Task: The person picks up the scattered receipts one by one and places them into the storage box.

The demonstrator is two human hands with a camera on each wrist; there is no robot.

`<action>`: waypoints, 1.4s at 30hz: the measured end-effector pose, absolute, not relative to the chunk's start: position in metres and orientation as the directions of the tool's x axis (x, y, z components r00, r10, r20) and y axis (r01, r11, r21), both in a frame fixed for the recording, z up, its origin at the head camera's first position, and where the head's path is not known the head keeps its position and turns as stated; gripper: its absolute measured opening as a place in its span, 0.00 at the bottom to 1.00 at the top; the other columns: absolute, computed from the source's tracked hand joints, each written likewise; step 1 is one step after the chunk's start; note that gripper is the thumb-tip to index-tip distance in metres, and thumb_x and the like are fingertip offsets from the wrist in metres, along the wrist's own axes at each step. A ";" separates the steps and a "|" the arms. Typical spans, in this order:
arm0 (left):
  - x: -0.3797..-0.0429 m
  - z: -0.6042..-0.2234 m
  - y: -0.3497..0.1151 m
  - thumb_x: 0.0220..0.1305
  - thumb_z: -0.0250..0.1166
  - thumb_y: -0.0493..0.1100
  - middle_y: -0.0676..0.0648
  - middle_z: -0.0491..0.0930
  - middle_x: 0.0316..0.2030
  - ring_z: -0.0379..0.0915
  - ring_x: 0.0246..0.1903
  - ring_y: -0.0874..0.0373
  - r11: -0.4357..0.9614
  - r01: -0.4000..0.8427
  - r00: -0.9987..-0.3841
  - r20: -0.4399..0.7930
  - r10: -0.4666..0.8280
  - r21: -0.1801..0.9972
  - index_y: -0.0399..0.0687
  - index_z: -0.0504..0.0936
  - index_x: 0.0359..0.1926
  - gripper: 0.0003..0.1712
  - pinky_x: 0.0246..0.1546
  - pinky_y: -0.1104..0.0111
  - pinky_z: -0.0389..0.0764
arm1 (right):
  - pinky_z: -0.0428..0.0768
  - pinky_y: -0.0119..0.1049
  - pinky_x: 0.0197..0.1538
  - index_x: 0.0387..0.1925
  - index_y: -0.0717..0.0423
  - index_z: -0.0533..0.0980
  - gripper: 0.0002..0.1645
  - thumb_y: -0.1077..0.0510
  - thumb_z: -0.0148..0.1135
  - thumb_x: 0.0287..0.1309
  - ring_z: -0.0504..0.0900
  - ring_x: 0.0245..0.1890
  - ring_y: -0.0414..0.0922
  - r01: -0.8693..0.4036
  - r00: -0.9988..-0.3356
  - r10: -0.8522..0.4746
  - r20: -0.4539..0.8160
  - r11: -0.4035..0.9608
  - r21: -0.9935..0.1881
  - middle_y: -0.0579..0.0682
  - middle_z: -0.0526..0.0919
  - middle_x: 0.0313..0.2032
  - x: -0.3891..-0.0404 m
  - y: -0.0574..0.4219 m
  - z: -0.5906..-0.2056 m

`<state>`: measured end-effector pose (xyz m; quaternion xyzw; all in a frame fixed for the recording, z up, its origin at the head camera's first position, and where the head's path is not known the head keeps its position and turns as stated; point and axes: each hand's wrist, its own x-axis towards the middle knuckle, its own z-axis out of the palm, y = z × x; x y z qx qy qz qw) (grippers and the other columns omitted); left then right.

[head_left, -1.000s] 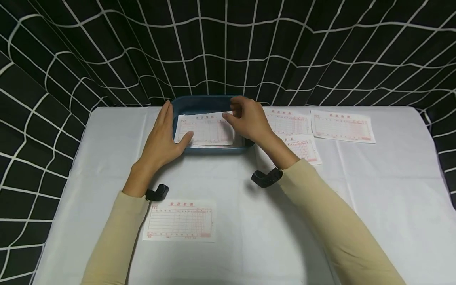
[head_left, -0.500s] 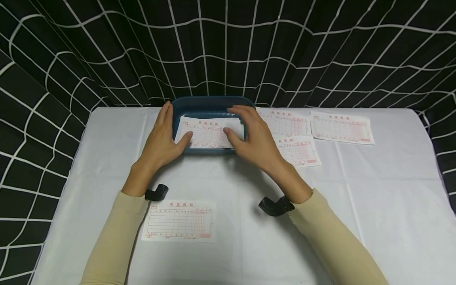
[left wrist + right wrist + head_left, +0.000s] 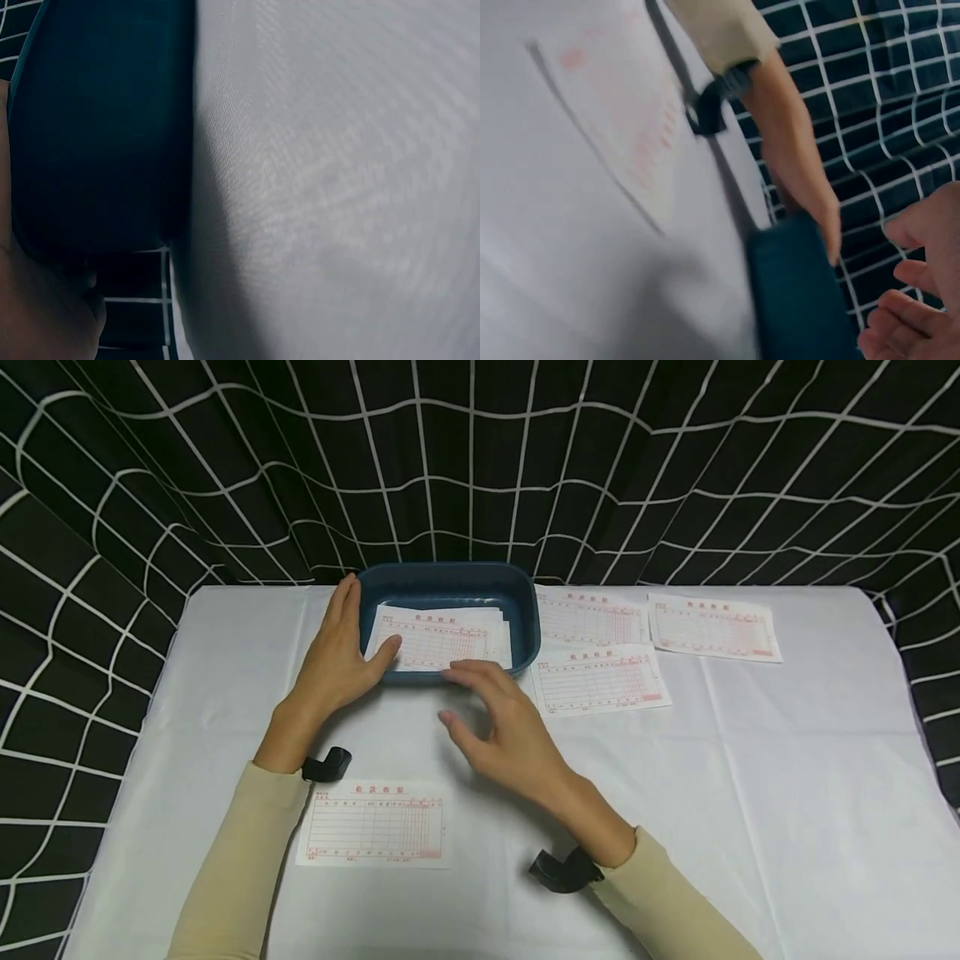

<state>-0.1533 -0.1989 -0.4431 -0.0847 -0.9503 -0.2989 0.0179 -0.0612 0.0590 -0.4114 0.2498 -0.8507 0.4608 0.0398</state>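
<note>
My left hand (image 3: 337, 647) lies against the left end of a dark blue plastic bin (image 3: 525, 585), fingers straight along its side and thumb over the front rim. Inside the bin is a loose stack of receipt slips (image 3: 435, 639) printed in red. The right hand (image 3: 506, 735) hovers in front of the bin's front right corner, holding nothing, its thumb and fingers apart. Nearer the person, a single receipt slip (image 3: 375, 827) lies flat beside the left forearm. The left wrist view is mostly the bin's dark wall (image 3: 97, 135) and white cloth.
To the right of the bin, receipt slips lie on the white-clothed table (image 3: 810, 777): one at the back (image 3: 588, 614), one nearer (image 3: 600, 681), another further right (image 3: 712, 627). A black curtain with white grid lines (image 3: 480, 460) hangs behind the table.
The right hand has withdrawn from over the slips in the bin toward the person, leaving them lying in it. The left hand has stayed at the bin's left end.
</note>
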 end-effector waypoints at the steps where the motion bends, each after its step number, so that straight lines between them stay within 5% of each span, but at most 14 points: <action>1: -0.153 -0.443 -0.199 0.71 0.62 0.59 0.39 0.41 0.86 0.39 0.86 0.44 0.806 0.174 -0.985 0.086 0.152 0.566 0.34 0.45 0.84 0.56 0.84 0.46 0.52 | 0.73 0.47 0.76 0.66 0.57 0.78 0.28 0.57 0.70 0.66 0.76 0.71 0.48 -0.455 -0.873 -0.395 0.285 0.453 -0.767 0.52 0.80 0.66 -0.055 0.058 -0.415; 16: -0.153 -0.442 -0.198 0.73 0.61 0.58 0.41 0.40 0.87 0.42 0.86 0.43 0.792 0.158 -0.987 0.071 0.144 0.590 0.35 0.44 0.85 0.55 0.83 0.45 0.54 | 0.76 0.46 0.73 0.69 0.53 0.76 0.34 0.48 0.73 0.65 0.78 0.69 0.46 -0.439 -0.846 -0.526 0.084 0.600 -0.669 0.49 0.80 0.66 0.019 0.041 -0.449; 30: -0.153 -0.441 -0.198 0.72 0.61 0.58 0.40 0.41 0.86 0.43 0.86 0.42 0.794 0.157 -0.987 0.074 0.141 0.587 0.35 0.45 0.84 0.55 0.83 0.45 0.55 | 0.74 0.44 0.75 0.76 0.53 0.68 0.50 0.45 0.80 0.57 0.75 0.71 0.48 -0.445 -0.859 -0.510 0.054 0.689 -0.573 0.49 0.79 0.67 0.036 0.033 -0.456; 42: -0.154 -0.444 -0.200 0.73 0.61 0.56 0.39 0.41 0.86 0.43 0.86 0.42 0.783 0.170 -0.985 0.084 0.150 0.598 0.34 0.44 0.84 0.54 0.83 0.45 0.55 | 0.76 0.43 0.73 0.75 0.54 0.70 0.48 0.48 0.80 0.58 0.77 0.69 0.47 -0.444 -0.859 -0.509 0.052 0.693 -0.567 0.50 0.81 0.66 0.040 0.031 -0.455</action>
